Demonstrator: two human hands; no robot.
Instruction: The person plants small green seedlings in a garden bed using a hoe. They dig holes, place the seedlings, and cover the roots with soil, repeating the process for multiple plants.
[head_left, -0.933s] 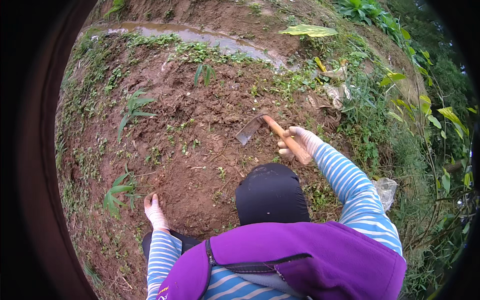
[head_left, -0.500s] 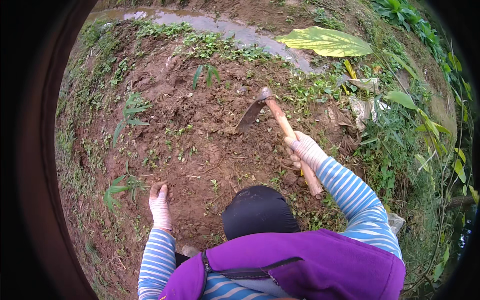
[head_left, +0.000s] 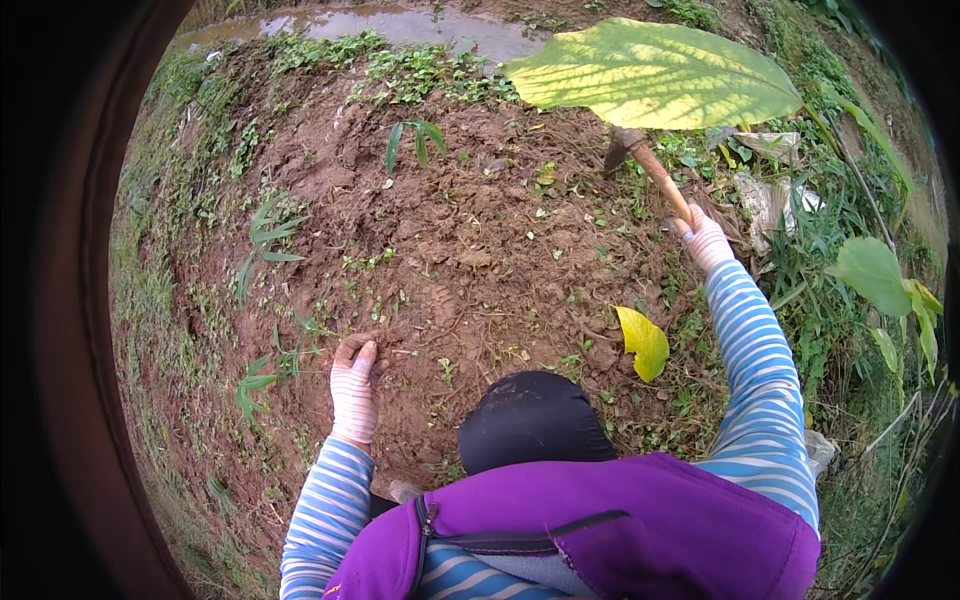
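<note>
My right hand (head_left: 706, 240) is wrapped round the wooden handle of a hoe (head_left: 662, 178), out to the right at arm's length. The hoe's dark metal head is at the far end, partly covered by a large yellow-green leaf (head_left: 660, 75). My left hand (head_left: 353, 385) is low over the reddish soil (head_left: 440, 260), its fingers curled together. Whatever may be between those fingertips is too small to make out. Just left of it stands a small green seedling (head_left: 258, 385).
Two more seedlings, one thin-leaved (head_left: 268, 240) and one farther off (head_left: 415, 143), rise from the soil. A muddy water channel (head_left: 400, 25) crosses the far side. Leafy stems (head_left: 880, 280) and pale plastic scraps (head_left: 770, 205) lie rightward. A yellow leaf (head_left: 643, 343) is near my knee (head_left: 535, 425).
My right hand has carried the hoe away to the right and farther out, so its head now meets the big leaf. My left hand has shifted slightly right and stays curled.
</note>
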